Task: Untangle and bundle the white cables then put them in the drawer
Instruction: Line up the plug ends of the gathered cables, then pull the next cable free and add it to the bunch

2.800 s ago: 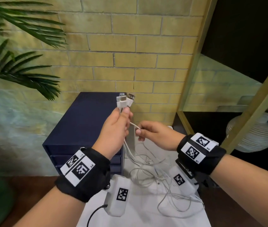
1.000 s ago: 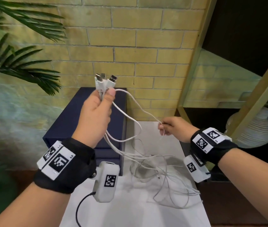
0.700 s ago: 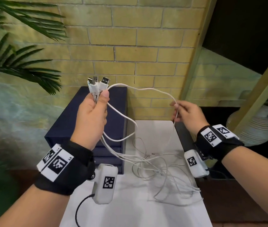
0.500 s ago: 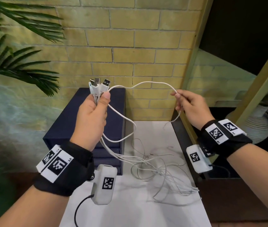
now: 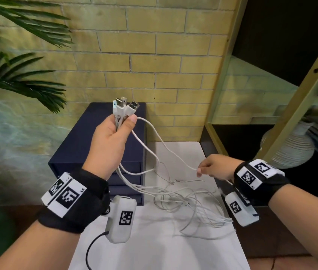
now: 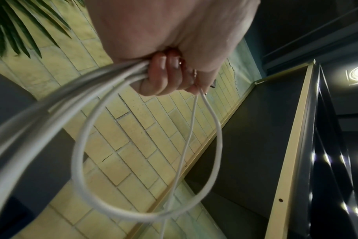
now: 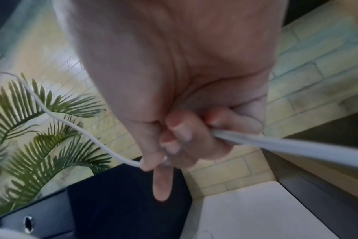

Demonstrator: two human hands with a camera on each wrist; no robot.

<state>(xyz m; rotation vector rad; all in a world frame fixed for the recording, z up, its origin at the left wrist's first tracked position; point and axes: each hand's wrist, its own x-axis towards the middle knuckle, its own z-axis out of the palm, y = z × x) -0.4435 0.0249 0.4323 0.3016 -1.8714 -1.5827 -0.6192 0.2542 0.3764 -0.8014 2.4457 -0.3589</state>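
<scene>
My left hand (image 5: 113, 133) is raised above the drawer unit and grips several white cables just below their USB plugs (image 5: 125, 108), which stick up past my thumb. In the left wrist view the curled fingers (image 6: 164, 76) clamp the strands, and one cable (image 6: 145, 161) hangs in a loop. My right hand (image 5: 212, 166) is lower, over the white table, and pinches one cable (image 5: 166, 147) that runs up to the left hand; the right wrist view shows the thumb and fingers (image 7: 178, 132) closed round that cable (image 7: 71, 124). The remaining cable lengths (image 5: 189, 203) lie tangled on the table.
A dark blue drawer unit (image 5: 80, 141) with its drawers closed stands at the table's back left against the brick wall. The white table top (image 5: 154, 246) spreads below my hands. A gold-framed dark shelf (image 5: 282, 133) stands to the right, and palm fronds (image 5: 18, 78) hang at the left.
My right hand has dropped from shoulder height down to just above the table, sliding along the pinched cable. The left hand stays raised with the plugs.
</scene>
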